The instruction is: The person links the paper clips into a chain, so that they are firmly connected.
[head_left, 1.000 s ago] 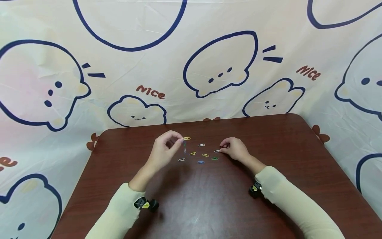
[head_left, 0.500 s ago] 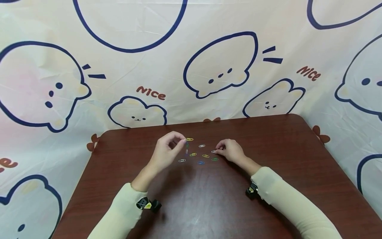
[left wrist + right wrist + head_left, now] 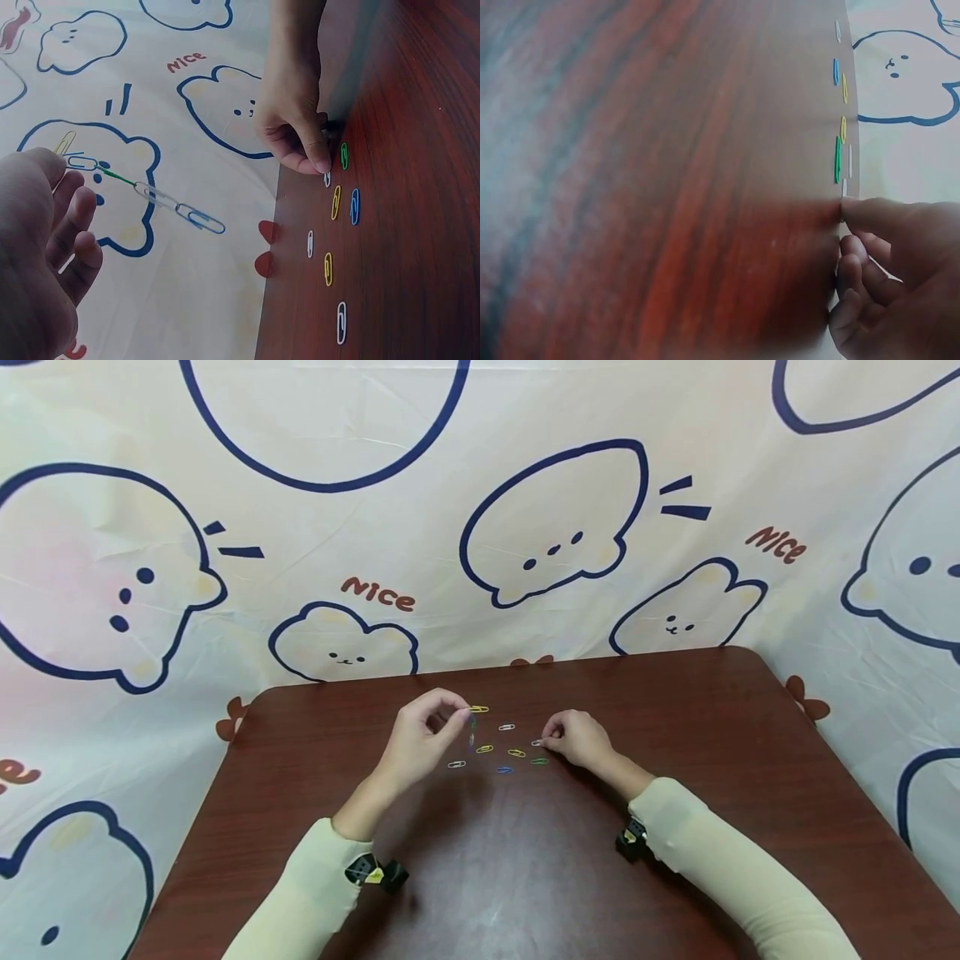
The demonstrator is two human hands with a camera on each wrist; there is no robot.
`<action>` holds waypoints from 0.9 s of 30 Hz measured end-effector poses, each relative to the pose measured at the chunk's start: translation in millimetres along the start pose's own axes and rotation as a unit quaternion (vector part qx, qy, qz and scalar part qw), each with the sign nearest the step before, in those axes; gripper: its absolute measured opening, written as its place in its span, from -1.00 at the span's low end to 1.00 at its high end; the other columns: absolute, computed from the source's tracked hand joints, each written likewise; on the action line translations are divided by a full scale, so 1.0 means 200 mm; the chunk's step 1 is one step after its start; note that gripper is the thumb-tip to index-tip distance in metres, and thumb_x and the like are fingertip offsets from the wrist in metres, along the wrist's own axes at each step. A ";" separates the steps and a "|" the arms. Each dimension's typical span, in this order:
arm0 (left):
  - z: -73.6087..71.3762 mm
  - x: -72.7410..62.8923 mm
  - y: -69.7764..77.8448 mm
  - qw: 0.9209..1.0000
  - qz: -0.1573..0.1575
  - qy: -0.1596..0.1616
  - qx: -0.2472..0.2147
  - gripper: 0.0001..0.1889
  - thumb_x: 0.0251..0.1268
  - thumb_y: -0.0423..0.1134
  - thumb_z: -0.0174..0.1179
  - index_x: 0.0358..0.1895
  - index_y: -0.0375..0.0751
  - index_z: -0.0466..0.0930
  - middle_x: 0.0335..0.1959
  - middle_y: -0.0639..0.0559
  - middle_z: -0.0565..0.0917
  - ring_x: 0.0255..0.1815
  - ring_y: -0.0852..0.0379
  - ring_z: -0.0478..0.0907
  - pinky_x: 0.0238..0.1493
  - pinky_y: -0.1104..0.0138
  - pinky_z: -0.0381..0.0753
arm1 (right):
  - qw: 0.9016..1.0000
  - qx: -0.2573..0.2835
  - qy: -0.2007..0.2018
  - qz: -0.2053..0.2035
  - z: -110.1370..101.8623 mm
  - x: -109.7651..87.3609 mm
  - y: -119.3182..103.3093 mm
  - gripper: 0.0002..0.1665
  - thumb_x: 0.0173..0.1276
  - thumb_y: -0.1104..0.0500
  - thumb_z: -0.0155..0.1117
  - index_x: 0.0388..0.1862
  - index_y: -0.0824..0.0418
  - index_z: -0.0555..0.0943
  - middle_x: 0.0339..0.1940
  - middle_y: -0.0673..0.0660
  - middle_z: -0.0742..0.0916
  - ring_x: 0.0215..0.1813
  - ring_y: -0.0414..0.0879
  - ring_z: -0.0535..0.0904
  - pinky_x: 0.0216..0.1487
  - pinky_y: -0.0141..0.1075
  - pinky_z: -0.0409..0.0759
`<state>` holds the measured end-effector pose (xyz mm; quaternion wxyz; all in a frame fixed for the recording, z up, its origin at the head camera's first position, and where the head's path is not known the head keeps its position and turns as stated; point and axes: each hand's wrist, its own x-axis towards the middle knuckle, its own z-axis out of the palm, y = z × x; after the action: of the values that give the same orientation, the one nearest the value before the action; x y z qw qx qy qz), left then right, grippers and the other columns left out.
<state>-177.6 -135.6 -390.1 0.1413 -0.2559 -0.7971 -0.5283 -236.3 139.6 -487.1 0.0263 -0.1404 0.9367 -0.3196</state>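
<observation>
My left hand (image 3: 416, 735) is raised over the table and pinches a yellow paper clip (image 3: 480, 709) between thumb and index finger. From that clip hangs a chain of linked paper clips, seen in the left wrist view as a blue clip (image 3: 82, 163), a green clip (image 3: 118, 178), a whitish clip (image 3: 156, 194) and a blue end clip (image 3: 201, 218). Down at the tabletop, my right hand (image 3: 583, 740) pinches one end of a white paper clip (image 3: 536, 743); its fingertips partly cover it. The other right fingers are curled in.
Loose clips lie on the brown table (image 3: 510, 877) between the hands: white (image 3: 507, 727), yellow (image 3: 484, 749), another yellow (image 3: 517, 752), green (image 3: 539, 762), blue (image 3: 505, 770) and white (image 3: 457, 764). A patterned cloth (image 3: 420, 543) rises behind the table's far edge.
My right hand has shifted slightly left, and the white paper clip at its fingertips has moved with it. The left hand has drifted a little right with the hanging chain.
</observation>
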 end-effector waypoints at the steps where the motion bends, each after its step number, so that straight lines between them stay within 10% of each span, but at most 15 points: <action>1: 0.00 0.00 0.00 1.000 -0.001 0.000 -0.001 -0.96 0.40 -0.40 0.29 -0.17 -0.25 0.68 -0.39 0.01 0.64 -0.47 0.12 0.48 -0.42 0.36 0.50 | 1.000 0.002 -0.003 0.004 0.00 0.00 0.00 -0.84 0.28 0.16 0.48 -0.50 0.04 0.72 -0.57 -0.12 0.67 -0.48 -0.22 0.53 -0.43 -0.30 0.45; 12: 0.01 0.01 0.02 1.000 -0.007 -0.002 0.002 -0.94 0.37 -0.50 0.25 -0.17 -0.46 0.65 -0.39 -0.15 0.64 -0.45 0.09 0.47 -0.41 0.37 0.49 | 0.999 0.044 -0.024 -0.004 -0.01 0.00 0.00 -0.87 0.21 0.24 0.41 -0.52 0.09 0.69 -0.59 -0.09 0.66 -0.49 -0.20 0.52 -0.40 -0.31 0.48; 19: 0.00 0.01 0.18 1.000 -0.004 -0.005 0.005 -0.96 0.37 -0.52 0.24 -0.22 -0.49 0.61 -0.41 -0.16 0.62 -0.46 0.14 0.45 -0.40 0.37 0.50 | 0.992 0.127 -0.020 -0.006 -0.09 -0.02 -0.03 -0.94 0.27 0.29 0.39 -0.40 0.18 0.72 -0.50 -0.01 0.69 -0.48 -0.12 0.53 -0.44 -0.28 0.51; 27: 0.02 0.02 0.03 1.000 -0.017 -0.009 0.007 -0.94 0.38 -0.50 0.24 -0.17 -0.46 0.64 -0.38 -0.16 0.63 -0.44 0.09 0.47 -0.40 0.37 0.49 | 0.986 0.159 -0.031 -0.042 -0.25 -0.09 -0.12 -0.95 0.41 0.26 0.36 -0.26 0.18 0.74 -0.32 0.20 0.74 -0.36 -0.05 0.50 -0.35 -0.30 0.49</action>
<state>-177.1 -128.6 -384.7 0.1271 -0.2462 -0.8062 -0.5227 -219.9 156.7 -433.5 0.0636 -0.1837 0.8659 -0.4608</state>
